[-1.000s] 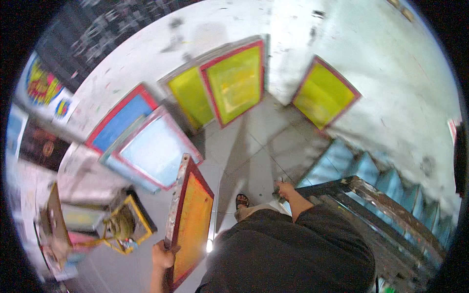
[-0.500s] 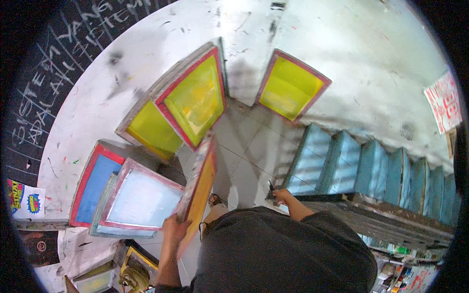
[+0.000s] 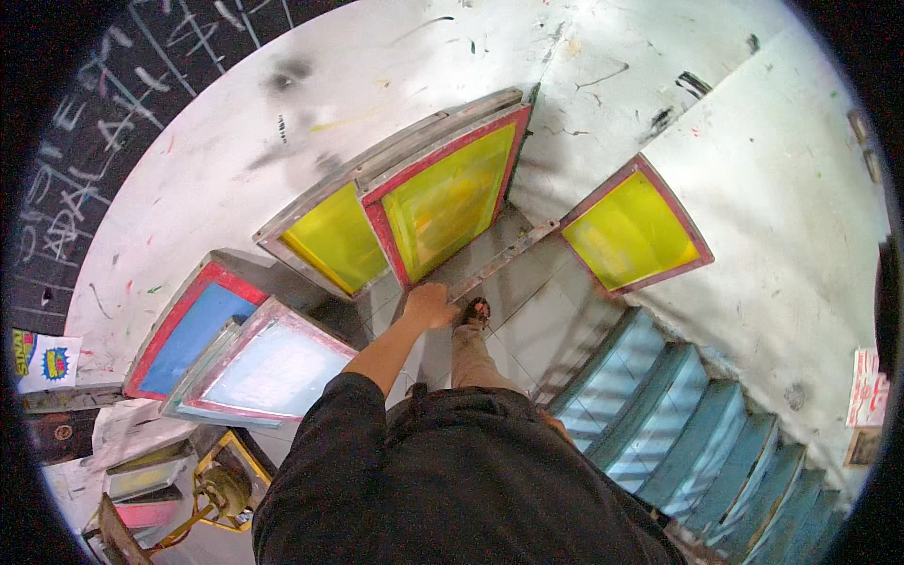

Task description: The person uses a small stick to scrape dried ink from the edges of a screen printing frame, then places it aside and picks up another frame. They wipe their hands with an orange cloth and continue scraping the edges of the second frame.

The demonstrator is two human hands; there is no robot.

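Observation:
My left hand [image 3: 431, 306] is closed on the near end of a screen-printing frame [image 3: 507, 257], seen edge-on as a narrow, stained bar pointing toward the corner. Just beyond it, a red-edged frame with yellow-green mesh [image 3: 447, 193] leans on the wall, overlapping another yellow-green frame [image 3: 339, 240]. At the right wall stands a smaller yellow-green frame [image 3: 638, 231], close to the far end of the held one. Only a sliver of skin of my right hand or forearm [image 3: 557, 430] shows beside my dark shirt; its fingers are hidden.
Blue-meshed [image 3: 193, 334] and pale-meshed frames [image 3: 282, 367] lean at the left. A row of blue slatted panels [image 3: 650, 428] lines the right side. My shoe [image 3: 476, 311] stands on the tiled floor [image 3: 532, 325]. A yellow-framed object [image 3: 226, 480] sits at the lower left.
My left hand has carried the held frame forward and right, toward the corner, and its face has turned out of sight. My right hand, which gripped a small dark object, has gone behind my shirt.

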